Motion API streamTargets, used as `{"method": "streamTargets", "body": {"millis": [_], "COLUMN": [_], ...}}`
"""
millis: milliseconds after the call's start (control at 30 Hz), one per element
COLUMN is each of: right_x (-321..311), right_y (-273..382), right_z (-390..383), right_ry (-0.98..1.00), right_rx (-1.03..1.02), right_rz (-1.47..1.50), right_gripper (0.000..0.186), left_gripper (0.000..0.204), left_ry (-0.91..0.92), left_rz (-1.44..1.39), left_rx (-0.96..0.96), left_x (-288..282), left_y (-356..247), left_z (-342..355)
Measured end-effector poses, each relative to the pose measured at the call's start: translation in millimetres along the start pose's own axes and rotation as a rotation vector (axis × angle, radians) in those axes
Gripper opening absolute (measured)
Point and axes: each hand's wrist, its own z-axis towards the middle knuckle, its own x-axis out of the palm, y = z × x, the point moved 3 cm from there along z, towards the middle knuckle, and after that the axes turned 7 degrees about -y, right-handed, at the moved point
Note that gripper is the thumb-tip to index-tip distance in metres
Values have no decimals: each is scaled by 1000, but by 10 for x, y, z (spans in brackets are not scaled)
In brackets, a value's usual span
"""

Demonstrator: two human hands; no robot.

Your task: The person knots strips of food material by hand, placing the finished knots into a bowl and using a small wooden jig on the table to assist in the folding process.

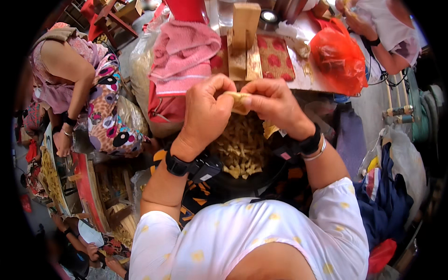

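Observation:
Between both hands is a small, pale yellow, folded piece (239,99) whose kind I cannot make out. My left hand (207,109) pinches its left side between thumb and bent fingers. On its other side, my right hand (275,103) grips the edge with thumb and forefinger. Under the hands, a dark round container in my lap holds a heap of similar yellowish pieces (240,149). Just beyond my fingers an upright wooden block (246,28) rises from a wooden base on the bench. Each wrist carries a black band with a small device.
A pink towel (184,51) lies over a red item at the bench's left, with a patterned mat (276,58) beside the block. A red plastic bag (338,56) bulges at the right. Other people (70,79) sit at the left and far right. Dark blue cloth (387,186) hangs at my right.

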Motion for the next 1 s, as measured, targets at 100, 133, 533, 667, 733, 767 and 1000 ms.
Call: {"method": "streamTargets", "body": {"millis": [100,133,533,667,733,767,1000], "right_x": [-8,23,9,-242,-329,-332,-311], "right_y": [-26,-47,25,257,272,258,185], "right_z": [38,58,50,-75,-123,-116,-48], "right_ry": [271,226,-35,-42,-56,-55,-111], "right_rx": [82,81,-165,-320,-315,-312,-382], "right_rz": [609,630,77,-162,-152,-152,-418], "right_gripper": [18,19,22,18,16,16,13], "left_gripper": [10,10,23,30,29,28,26], "left_ry": [-58,-59,397,404,489,575,466], "left_rz": [108,113,-262,-883,-878,-870,217], "left_rx": [-47,-53,-317,-637,-617,-596,19], "left_x": [20,13,-5,-224,-208,-193,-160], "left_y": [-83,-42,100,3,55,60,21], "left_z": [43,54,31,78,41,27,157]}}
